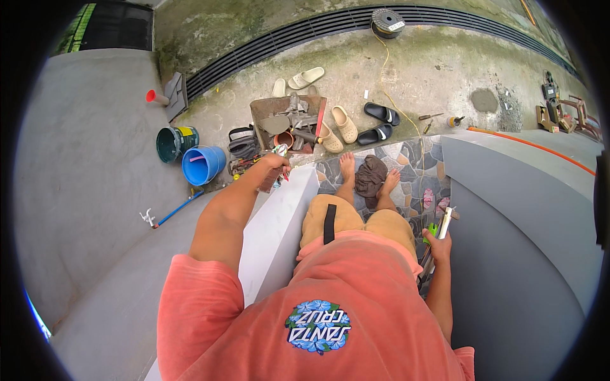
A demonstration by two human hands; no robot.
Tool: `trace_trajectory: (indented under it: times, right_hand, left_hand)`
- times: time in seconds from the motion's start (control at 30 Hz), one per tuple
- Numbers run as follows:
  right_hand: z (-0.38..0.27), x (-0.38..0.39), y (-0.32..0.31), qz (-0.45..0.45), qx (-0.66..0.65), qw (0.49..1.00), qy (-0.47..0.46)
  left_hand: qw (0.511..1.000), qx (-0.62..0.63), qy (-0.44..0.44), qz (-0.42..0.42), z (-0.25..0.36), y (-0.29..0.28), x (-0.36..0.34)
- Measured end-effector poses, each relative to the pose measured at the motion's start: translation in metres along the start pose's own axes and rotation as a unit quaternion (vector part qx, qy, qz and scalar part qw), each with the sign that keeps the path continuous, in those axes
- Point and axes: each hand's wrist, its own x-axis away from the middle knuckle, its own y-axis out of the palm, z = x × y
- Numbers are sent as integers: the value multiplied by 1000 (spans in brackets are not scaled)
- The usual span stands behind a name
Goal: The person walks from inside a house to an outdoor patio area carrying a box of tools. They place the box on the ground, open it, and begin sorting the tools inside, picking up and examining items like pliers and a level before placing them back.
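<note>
Closed around a long, narrow white piece (447, 222), the right hand (440, 246) holds it beside the tan shorts (394, 230), thumb uppermost; a bright green plastic part (430, 233) sits right at the fingers. The white piece points forward and slightly right, its end clear of the hand, over the floor of irregular grey and tan stone tiles (406, 152). Reaching out to the other side, the left hand (274, 162) is by the far end of a smooth white ledge (270, 238), its fingers bent — how far they close, and on what, I cannot tell. Just below it shows a reddish-brown flat piece (269, 181), and a small white-and-green item (279, 150) lies at its far side.

Beyond that hand stands a rectangular tub with a reddish side (323, 113), filled with grey-crusted tools (276, 124). To its left are a blue plastic bucket (218, 156), tipped on its side, and a dark green bucket (164, 145). Beige clogs (344, 124) and black slides (381, 114) lie right of the tub — and a crumpled dark brown cloth (370, 176) lies between the bare feet
</note>
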Motion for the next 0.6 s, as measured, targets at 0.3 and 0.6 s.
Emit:
trace_trajectory:
  times: [0.3, 0.6]
  right_hand:
    - [-32, 9, 48, 7, 40, 999, -36]
    - [-35, -25, 34, -12, 85, 994, -61]
  left_hand:
    - [997, -25, -2, 75, -11, -42, -7]
    - [987, 22, 69, 141, -6, -8, 7]
